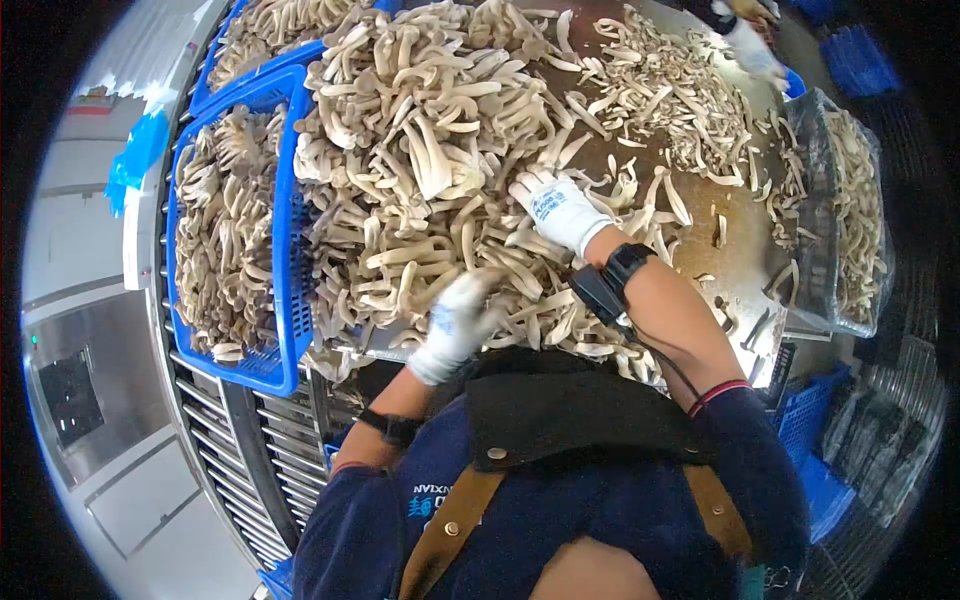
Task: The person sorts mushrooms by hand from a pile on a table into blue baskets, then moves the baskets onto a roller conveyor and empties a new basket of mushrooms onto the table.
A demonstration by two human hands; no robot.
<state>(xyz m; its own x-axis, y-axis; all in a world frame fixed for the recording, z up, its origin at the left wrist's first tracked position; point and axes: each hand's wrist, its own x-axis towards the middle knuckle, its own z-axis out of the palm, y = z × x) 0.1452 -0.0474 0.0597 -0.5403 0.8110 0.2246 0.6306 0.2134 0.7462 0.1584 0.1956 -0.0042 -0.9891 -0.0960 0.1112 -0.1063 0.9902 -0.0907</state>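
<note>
A large heap of pale, long-stemmed mushrooms (420,150) covers the metal work table (715,255) in front of me. My right hand (563,212), in a white printed glove, rests on the heap's right side. Its fingers bend down and close around mushrooms there; the fingertips are partly hidden. Lower and to the left, over the near edge of the heap, is my left hand (455,325) in a similar glove. Motion smears its fingers, so I cannot make out whether it holds anything. Loose mushrooms lie around both hands.
A blue crate (290,250) full of mushrooms stands left, with another blue crate (312,48) behind it. Smaller pieces form a pile (680,105) at the far right. A plastic-lined bin (825,215) holds more. Another person's gloved hand (755,50) shows beyond the table.
</note>
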